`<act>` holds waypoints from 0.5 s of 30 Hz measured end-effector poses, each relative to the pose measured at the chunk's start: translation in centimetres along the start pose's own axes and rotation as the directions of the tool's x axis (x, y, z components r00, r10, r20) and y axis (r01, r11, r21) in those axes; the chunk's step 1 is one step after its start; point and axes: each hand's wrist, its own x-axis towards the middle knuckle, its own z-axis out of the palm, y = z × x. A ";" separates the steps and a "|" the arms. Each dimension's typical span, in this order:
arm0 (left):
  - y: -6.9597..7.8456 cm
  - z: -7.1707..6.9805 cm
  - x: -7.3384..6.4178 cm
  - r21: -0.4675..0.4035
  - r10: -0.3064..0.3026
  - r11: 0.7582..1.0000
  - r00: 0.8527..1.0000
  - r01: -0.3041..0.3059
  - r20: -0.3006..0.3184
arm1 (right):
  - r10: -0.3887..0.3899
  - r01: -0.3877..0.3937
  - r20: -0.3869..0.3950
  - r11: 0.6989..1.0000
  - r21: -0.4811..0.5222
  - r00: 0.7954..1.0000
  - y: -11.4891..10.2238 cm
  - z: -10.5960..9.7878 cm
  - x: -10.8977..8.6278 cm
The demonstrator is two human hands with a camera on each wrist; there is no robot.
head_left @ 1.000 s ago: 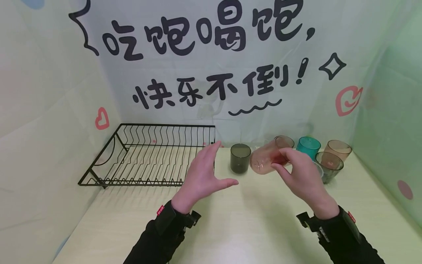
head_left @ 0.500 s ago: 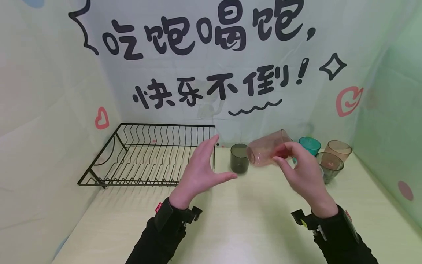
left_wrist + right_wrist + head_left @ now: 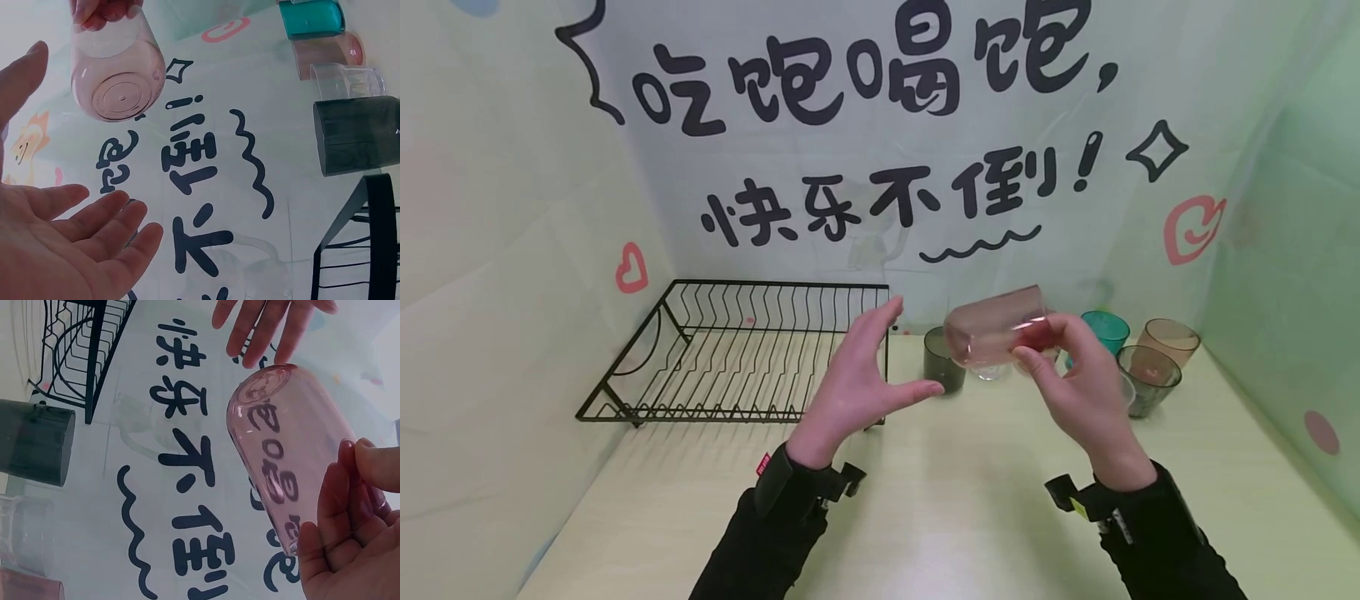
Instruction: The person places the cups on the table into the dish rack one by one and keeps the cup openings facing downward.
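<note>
A transparent pink cup (image 3: 988,329) lies tilted nearly sideways in the air, its base pointing left. My right hand (image 3: 1086,400) pinches it near the rim between thumb and fingers, which the right wrist view shows curled at the cup's mouth end (image 3: 369,500). My left hand (image 3: 857,383) is raised with thumb and fingers spread, holding nothing. In the left wrist view the cup's round base (image 3: 122,97) faces that palm, with a gap between them. Behind the cup's base a dark grey cup (image 3: 943,371) stands on the table, partly covered in the head view.
A black wire dish rack (image 3: 782,285) stands at the back left, close to my left hand. At the back right are a teal cup (image 3: 1108,329), an amber cup (image 3: 1172,337) and a smoky cup (image 3: 1150,387). A clear cup (image 3: 25,534) stands beside the dark one. Printed cloth walls enclose the table.
The pink cup in my right hand has risen and moved left, turning more level, its base now overlapping the dark grey cup in the head view. The left hand stays nearly in place.
</note>
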 end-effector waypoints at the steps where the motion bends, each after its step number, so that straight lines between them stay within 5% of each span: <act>1: 0.0 0.1 0.0 -0.013 0.000 1.000 1.000 0.000 -0.004 | 0.005 -0.005 -0.004 1.000 0.009 1.000 -0.4 0.1 0.0; 15: 0.4 1.6 0.1 -0.222 0.013 0.975 0.998 -0.027 -0.064 | 0.074 -0.070 -0.029 0.990 0.125 0.997 -0.3 1.4 -0.5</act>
